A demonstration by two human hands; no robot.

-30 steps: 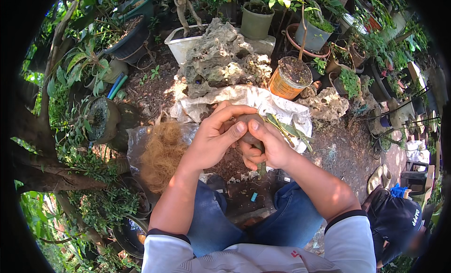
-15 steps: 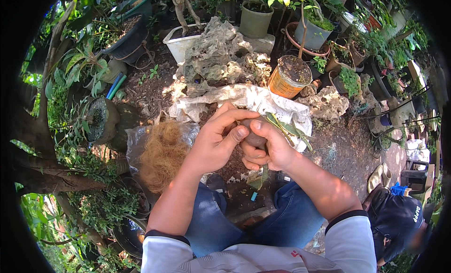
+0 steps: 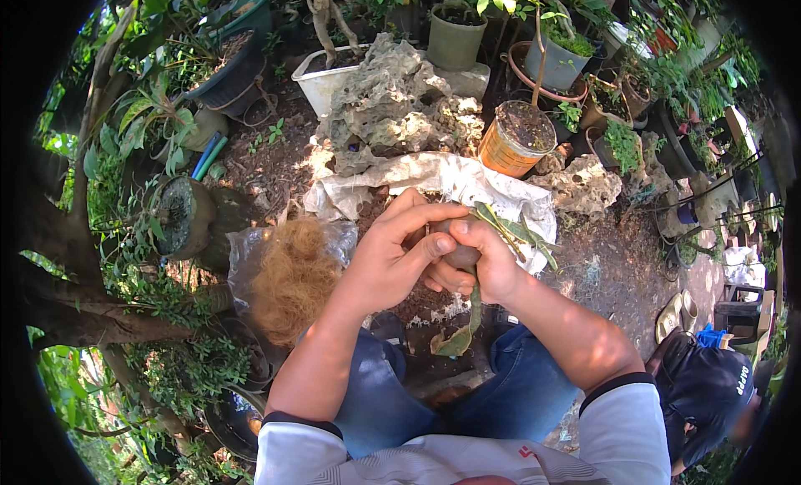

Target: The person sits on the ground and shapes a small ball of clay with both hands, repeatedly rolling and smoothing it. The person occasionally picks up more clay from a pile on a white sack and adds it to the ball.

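Both hands [image 3: 434,260] have tightened around plant [image 3: 509,231] (leaf dangling)

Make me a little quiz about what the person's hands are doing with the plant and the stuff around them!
1. True or false: both hands are wrapped around the same small plant.
2. What lies just left of the left hand? A) a pile of brown fibre on clear plastic B) a red bucket C) a watering can
3. Fill in: the orange pot beyond the hands is filled with ____.

Key:
1. True. The left hand and right hand grip the small plant together; its long leaf hangs below them.
2. A, the pile of brown fibre.
3. Soil, in the orange pot.
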